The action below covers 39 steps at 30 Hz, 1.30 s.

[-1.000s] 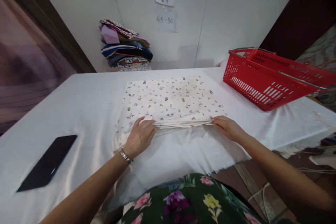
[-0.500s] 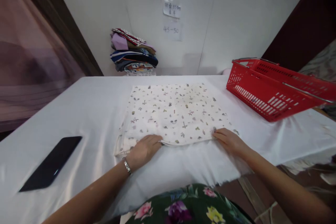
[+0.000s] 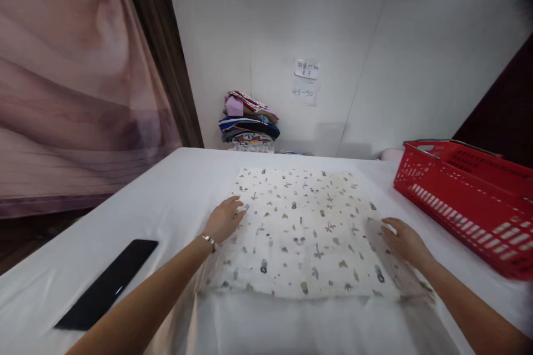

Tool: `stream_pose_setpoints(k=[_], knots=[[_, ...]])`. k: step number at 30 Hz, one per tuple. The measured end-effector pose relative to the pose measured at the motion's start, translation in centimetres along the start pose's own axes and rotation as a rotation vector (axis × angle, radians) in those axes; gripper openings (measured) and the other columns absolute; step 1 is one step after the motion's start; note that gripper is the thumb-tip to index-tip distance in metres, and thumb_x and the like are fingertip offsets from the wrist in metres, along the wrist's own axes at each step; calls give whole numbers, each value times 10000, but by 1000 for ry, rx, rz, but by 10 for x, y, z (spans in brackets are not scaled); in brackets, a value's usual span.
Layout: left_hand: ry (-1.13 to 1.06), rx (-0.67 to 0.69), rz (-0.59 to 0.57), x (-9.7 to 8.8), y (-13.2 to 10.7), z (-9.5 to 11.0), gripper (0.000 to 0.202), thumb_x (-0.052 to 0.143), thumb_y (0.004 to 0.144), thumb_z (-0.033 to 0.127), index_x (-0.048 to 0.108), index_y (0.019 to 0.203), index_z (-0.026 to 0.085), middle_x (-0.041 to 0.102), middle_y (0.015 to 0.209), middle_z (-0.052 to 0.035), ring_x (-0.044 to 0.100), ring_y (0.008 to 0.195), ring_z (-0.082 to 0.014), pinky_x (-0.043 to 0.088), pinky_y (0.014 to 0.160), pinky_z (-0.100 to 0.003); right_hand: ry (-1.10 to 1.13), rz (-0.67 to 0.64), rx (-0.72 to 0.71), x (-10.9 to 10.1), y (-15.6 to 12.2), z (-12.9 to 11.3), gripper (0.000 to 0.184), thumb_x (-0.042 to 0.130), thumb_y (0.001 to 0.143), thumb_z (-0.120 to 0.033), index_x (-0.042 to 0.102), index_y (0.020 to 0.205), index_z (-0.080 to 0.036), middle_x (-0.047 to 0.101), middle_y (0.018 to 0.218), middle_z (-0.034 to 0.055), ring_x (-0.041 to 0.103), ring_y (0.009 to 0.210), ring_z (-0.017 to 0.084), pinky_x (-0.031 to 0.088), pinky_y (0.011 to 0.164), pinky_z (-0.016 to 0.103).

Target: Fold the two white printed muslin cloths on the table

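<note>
A folded cream cloth with small printed figures lies flat on the white-covered table. My left hand rests on the cloth's left edge, fingers stretched out and flat, a bracelet at the wrist. On the cloth's right edge lies my right hand, also flat with fingers apart. Neither hand grips anything.
A black phone lies at the table's near left. A red plastic basket stands at the right. A stack of folded clothes sits against the back wall under paper notes. A pinkish curtain hangs at the left.
Both hands let go of the cloth's near edge and slid up to its left and right sides. The view tilted upward and the cloth now lies flat.
</note>
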State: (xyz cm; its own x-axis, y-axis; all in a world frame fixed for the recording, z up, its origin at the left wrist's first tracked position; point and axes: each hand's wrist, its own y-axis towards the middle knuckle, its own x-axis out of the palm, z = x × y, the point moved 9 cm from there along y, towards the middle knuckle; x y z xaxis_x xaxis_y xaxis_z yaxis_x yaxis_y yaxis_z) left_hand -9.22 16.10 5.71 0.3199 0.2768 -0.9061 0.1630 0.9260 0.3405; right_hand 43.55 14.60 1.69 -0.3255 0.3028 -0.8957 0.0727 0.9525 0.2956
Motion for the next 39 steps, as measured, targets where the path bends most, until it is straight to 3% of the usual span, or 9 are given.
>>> stream_pose_setpoints(k=[3,5,16,19,24,28,31,36,39], knots=[[55,-285,-123,20,30,-46,413,413,849,388,557,1154,151,493,1314,-112,496,1163,-234,415,968,-344,-116,-147,250,27,29,35,473,420,805,-425,608,1120,-126,634,1105,133,602,992,272,471,854,382],[53,-409,-183,32,45,-64,490,390,852,425,501,1228,130,475,1328,-130,480,1177,-250,409,962,-355,-135,-229,336,39,45,45,525,399,823,-447,576,1177,-102,636,1102,139,603,988,275,469,843,366],[67,-666,-189,69,133,-100,610,372,822,507,417,1292,120,475,1318,-172,430,1211,-309,423,897,-397,-185,-239,336,71,146,21,533,388,846,-443,560,1195,-79,612,1141,162,583,1027,287,470,826,362],[111,-572,-169,78,159,-99,594,372,833,481,387,1323,146,424,1372,-145,378,1255,-294,384,949,-419,-263,-196,207,77,177,-4,491,403,856,-365,528,1236,-79,539,1243,182,523,1112,307,446,875,389],[250,-198,-159,99,204,-68,465,341,880,307,391,1332,210,306,1465,-64,202,1355,-238,245,1046,-444,-288,-235,-50,109,227,-61,421,386,871,-200,511,1272,-178,480,1339,67,412,1234,206,335,1009,297],[288,-12,-297,125,222,-40,417,323,891,245,440,1291,222,504,1315,-81,344,1277,-218,246,1021,-440,-320,-309,-153,136,252,-94,427,401,869,-199,506,1283,-194,544,1266,89,498,1139,211,386,931,286],[305,45,-309,129,230,-27,356,377,871,251,536,1186,201,592,1165,-95,454,1154,-218,285,977,-400,-362,-352,-205,145,260,-110,397,446,844,-198,555,1226,-213,590,1186,100,522,1082,235,413,856,298],[341,67,-260,118,235,-17,261,464,807,235,637,988,162,595,1080,-119,461,1094,-254,316,922,-383,-427,-347,-264,141,260,-121,274,508,799,-191,647,1034,-170,608,1079,130,499,1053,266,385,852,337],[339,72,-240,112,235,-16,255,458,797,212,637,975,173,588,1089,-112,447,1112,-252,317,919,-378,-441,-309,-283,135,256,-125,271,501,813,-196,622,1052,-151,585,1098,140,460,1085,270,350,886,354]])
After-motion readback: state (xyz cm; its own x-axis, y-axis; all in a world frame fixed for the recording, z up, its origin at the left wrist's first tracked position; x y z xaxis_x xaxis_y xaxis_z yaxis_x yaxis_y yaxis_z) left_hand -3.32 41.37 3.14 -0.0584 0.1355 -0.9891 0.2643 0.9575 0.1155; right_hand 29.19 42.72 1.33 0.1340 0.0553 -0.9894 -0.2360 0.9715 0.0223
